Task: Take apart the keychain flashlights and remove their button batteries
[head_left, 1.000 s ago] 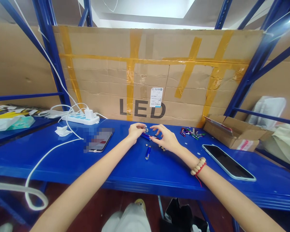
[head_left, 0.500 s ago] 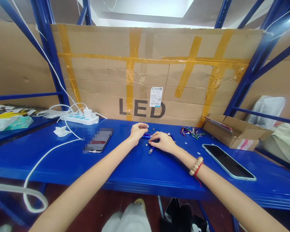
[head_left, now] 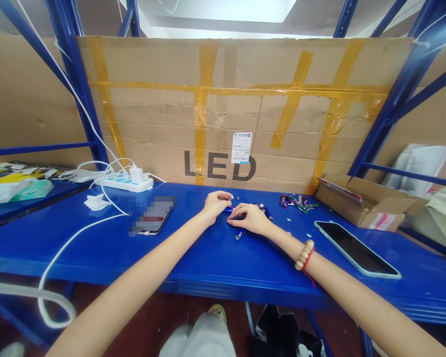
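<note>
My left hand [head_left: 216, 206] is closed in a pinch, with a small silver round piece [head_left: 231, 197] at its fingertips. Just right of it, my right hand [head_left: 250, 218] reaches down to the table with thumb and fingers drawn together. Whatever its fingertips hold is too small or hidden to make out. Part of a blue metal tube [head_left: 229, 209] shows between the two hands. Below my right hand lies a short blue tube with a silver end [head_left: 240, 234]. More small blue and silver parts [head_left: 262, 206] lie behind that hand, partly covered by it.
Colourful small metal clips [head_left: 298, 203] lie in a pile to the right. An open cardboard box [head_left: 367, 201] and a phone [head_left: 357, 249] are farther right. On the left are another phone [head_left: 156, 218], a white power strip [head_left: 124, 182], a crumpled tissue [head_left: 96, 202] and a looping white cable [head_left: 78, 230].
The view has shifted slightly. My right fingertips now cover the spot where a small silver piece lay on the table. My left hand keeps its pinch.
</note>
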A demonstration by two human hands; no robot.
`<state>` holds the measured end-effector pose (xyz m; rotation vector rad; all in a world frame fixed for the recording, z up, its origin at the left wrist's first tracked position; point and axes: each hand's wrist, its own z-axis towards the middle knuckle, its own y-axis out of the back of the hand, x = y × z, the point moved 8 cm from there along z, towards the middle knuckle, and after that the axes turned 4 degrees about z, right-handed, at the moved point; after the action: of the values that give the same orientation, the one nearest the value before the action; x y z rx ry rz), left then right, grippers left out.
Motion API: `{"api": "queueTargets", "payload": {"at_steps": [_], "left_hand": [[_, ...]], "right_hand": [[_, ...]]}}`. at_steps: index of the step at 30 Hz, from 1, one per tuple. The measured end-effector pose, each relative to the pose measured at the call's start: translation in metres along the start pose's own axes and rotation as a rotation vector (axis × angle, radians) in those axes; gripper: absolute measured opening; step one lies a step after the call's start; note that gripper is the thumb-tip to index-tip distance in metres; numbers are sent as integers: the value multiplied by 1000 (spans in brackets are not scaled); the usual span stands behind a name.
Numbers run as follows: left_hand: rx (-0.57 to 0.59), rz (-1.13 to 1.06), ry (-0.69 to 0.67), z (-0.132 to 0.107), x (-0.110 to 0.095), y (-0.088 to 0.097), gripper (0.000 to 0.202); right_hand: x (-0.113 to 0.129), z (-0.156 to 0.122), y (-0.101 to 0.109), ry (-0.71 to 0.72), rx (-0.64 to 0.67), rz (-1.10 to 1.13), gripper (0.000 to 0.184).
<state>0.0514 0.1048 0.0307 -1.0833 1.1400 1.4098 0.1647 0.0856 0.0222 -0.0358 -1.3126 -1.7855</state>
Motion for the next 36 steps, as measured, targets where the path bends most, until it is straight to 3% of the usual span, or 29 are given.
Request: {"api": "queueTargets", "payload": {"at_steps": [8, 11, 15, 18, 25, 36], "left_hand": [[59, -32, -21, -1, -3, -4, 20], [56, -11, -12, 0, -1, -5, 19], [76, 27, -2, -1, 3, -7, 19], [122, 34, 10, -4, 3, -10, 21], [126, 61, 85, -14, -2, -8, 27], [111, 58, 96, -12, -1, -5, 25]], "right_hand": [[-4, -1, 11, -158, -45, -141, 10], [0, -3, 25, -199, -119, -149, 9], [10, -7, 46, -128, -330, -45, 11], [15, -9, 51, -43, -396, -33, 14], [14, -8, 55, 49, -428, -83, 14], [18, -6, 48, 123, -325, -17, 12]]}}
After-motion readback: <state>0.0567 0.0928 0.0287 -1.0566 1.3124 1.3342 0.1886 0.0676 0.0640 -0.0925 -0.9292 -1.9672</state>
